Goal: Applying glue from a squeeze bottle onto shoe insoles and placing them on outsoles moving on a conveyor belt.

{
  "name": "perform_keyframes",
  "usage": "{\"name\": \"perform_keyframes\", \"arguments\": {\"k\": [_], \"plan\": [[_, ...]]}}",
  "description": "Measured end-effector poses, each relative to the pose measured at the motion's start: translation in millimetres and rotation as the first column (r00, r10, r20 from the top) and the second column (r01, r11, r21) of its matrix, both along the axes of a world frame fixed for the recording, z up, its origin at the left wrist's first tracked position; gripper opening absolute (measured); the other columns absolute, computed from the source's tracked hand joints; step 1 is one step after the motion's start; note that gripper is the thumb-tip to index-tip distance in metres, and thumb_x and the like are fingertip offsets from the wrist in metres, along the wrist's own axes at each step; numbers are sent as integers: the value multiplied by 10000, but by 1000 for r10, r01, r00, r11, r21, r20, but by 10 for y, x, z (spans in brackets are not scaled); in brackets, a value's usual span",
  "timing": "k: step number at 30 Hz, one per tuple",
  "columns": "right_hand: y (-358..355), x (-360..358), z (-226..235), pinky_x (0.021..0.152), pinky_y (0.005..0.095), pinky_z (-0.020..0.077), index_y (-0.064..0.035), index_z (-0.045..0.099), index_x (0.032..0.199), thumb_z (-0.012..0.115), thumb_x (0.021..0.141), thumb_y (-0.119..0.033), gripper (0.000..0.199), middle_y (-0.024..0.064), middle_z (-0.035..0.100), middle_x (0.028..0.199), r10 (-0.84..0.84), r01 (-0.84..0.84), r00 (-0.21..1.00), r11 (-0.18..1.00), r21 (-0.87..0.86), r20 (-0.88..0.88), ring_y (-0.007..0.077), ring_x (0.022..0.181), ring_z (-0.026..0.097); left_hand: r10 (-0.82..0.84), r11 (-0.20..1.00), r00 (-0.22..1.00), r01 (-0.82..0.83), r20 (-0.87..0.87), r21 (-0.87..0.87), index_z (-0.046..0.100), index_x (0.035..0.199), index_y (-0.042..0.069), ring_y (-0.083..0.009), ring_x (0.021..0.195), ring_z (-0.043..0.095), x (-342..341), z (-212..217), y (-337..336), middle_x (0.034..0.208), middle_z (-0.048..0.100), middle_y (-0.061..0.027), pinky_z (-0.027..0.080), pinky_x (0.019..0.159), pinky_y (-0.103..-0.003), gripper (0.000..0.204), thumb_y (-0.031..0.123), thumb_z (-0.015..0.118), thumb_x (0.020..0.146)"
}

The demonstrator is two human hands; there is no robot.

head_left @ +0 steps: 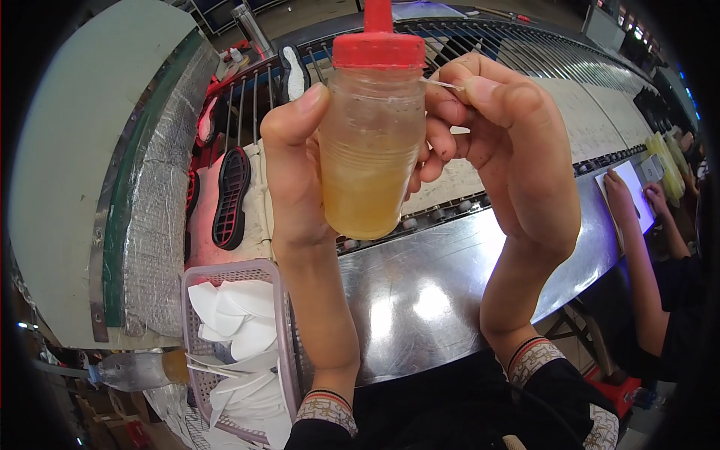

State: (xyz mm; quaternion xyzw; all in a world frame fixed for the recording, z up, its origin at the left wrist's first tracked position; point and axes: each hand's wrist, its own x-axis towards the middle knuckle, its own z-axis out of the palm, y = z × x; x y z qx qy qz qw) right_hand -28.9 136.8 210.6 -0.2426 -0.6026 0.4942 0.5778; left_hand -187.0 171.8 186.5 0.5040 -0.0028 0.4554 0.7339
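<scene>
My left hand (pixel 294 176) is wrapped round a clear plastic bottle (pixel 371 161) with a cloudy yellow liquid in its lower part. The bottle stands nearly upright in the air. On top is a red screw cap (pixel 379 51) with a red stem that runs out of the picture. To the right of the bottle's neck, my right hand (pixel 529 150) pinches a thin whitish strip (pixel 444 83) between thumb and forefinger. The strip's left end meets the bottle just below the cap; whether it is attached there I cannot tell.
Below left, a lilac plastic basket (pixel 193 330) holds several white cut pieces. Black shoe soles (pixel 231 196) lie on the conveyor (pixel 450 184) behind a metal table (pixel 427 277). A bottle (pixel 139 371) lies left of the basket. Another person's hands (pixel 621 196) work at the right.
</scene>
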Motion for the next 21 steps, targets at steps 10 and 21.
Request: {"name": "perform_keyframes", "arguments": {"k": [10,21], "plan": [[-12,17,46,587,276,509,-50,416,792,398,874,-237,205,51,429,763,218,-234,954,970,-58,-205,154,641,515,-236,972,965,234,117,26,378,1274,-73,-252,551,542,-64,-129,123,930,543,-257,461,431,-298,898,694,297,814],[-144,-52,132,663,276,464,-18,485,893,458,869,-243,228,90,507,885,-217,220,975,973,74,-52,150,756,522,-141,990,967,132,214,59,341,1237,-17,-259,597,592,89,-197,104,942,511,-174,488,460,-314,910,724,521,738]]}}
